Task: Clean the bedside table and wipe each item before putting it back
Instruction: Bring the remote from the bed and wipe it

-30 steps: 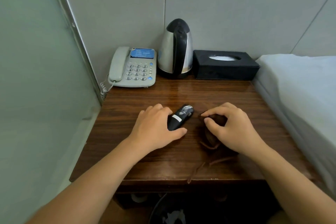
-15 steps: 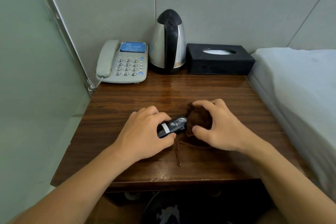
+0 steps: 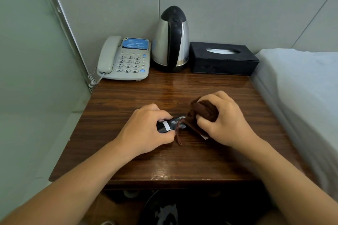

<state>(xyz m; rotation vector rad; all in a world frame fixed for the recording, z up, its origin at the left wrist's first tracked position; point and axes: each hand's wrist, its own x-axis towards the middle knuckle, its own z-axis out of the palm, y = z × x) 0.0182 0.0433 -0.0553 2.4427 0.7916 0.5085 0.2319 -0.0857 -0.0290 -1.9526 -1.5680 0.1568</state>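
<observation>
Head view. Your left hand (image 3: 146, 129) rests on the wooden surface (image 3: 128, 100) near its middle, grip closed around a small black object (image 3: 165, 126) with a white label band; its type cannot be determined. The object lies low over the surface, pointing right toward your other hand. Your right hand (image 3: 225, 120) holds a bunched dark brown cloth (image 3: 203, 113), fingers curled over the top and thumb pressing from the front. The cloth covers the right end of the black object, and a loose strand of it hangs down onto the surface between your hands.

Three items stand in a row along the back edge against the grey wall, well apart from your hands. At back left is a pale grey corded telephone (image 3: 126, 58) with rounded number keys, a blue card above the keypad and a coiled cord trailing off the left edge. Just beside it stands a kettle (image 3: 171, 40) with a polished steel body, black domed lid and black handle facing you. To its right is a matte black rectangular tissue box (image 3: 222, 58) with an oval opening showing white tissue.

The surface is glossy dark wood with visible grain and reflections. A frosted panel (image 3: 33, 78) bounds the left side; a bed with white sheet (image 3: 301, 87) abuts the right edge
</observation>
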